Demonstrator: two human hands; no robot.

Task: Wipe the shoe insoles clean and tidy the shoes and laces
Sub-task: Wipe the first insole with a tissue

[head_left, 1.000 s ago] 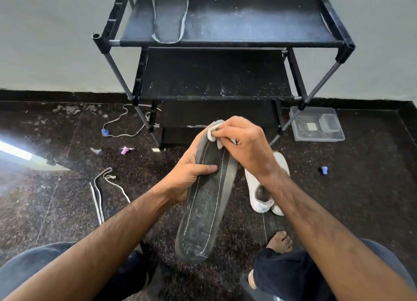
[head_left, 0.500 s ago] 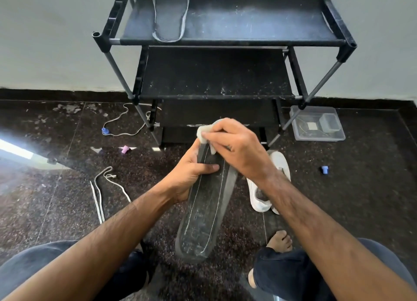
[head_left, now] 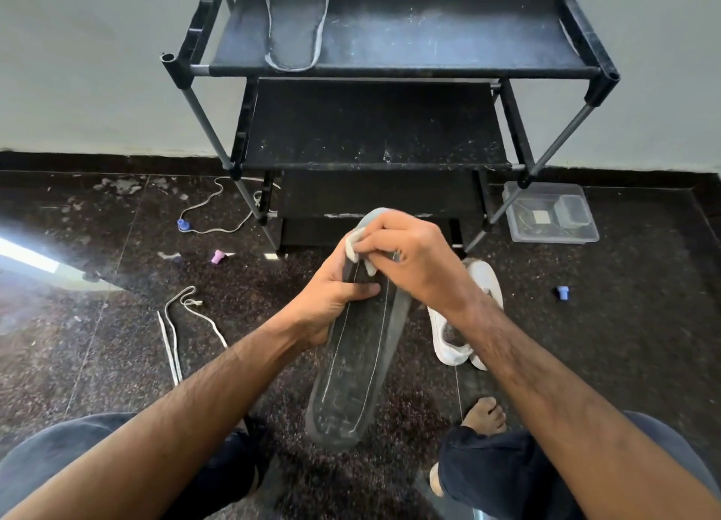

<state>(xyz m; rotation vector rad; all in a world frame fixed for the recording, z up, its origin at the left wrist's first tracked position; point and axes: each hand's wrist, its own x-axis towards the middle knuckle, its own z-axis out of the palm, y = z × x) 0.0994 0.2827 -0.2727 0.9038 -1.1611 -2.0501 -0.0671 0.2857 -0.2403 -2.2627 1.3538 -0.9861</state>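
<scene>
Insole point(head_left: 359, 367), dark and stitched, held up over the floor point(head_left: 585, 344) in front of the rack point(head_left: 390, 164), far end highest, near end dipping between the knees. Gripped at its left edge by the left hand point(head_left: 335, 305), thumb across the face, likely to brace it against rubbing; pressed near the far end by the right hand point(head_left: 405, 262), fingers curled and pinching a pale cloth point(head_left: 353, 242). Second insole point(head_left: 294, 20) laid on the rack's top shelf by its left edge, probably to keep it off the dirty floor; white shoes point(head_left: 460, 324) right of the held insole and a lace point(head_left: 175, 332) to its left, not yet tidied.
</scene>
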